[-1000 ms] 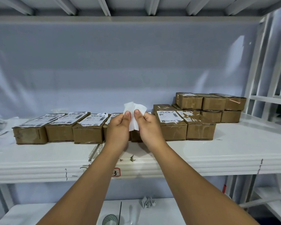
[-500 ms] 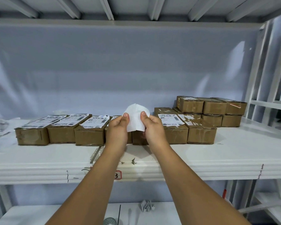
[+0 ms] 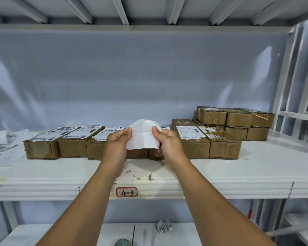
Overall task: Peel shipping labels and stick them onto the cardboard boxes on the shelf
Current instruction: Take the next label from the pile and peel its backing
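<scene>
Apparently bowed, the label (image 3: 142, 137) sits between left hand (image 3: 116, 147) and right hand (image 3: 169, 147), both grips pinching its top.

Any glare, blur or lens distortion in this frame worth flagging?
Head view: the wide-angle lens bows the shelf edge; pale sheen streaks the back wall; left hand, right hand and label sheet are sharp; box label print is too small to read.
</scene>
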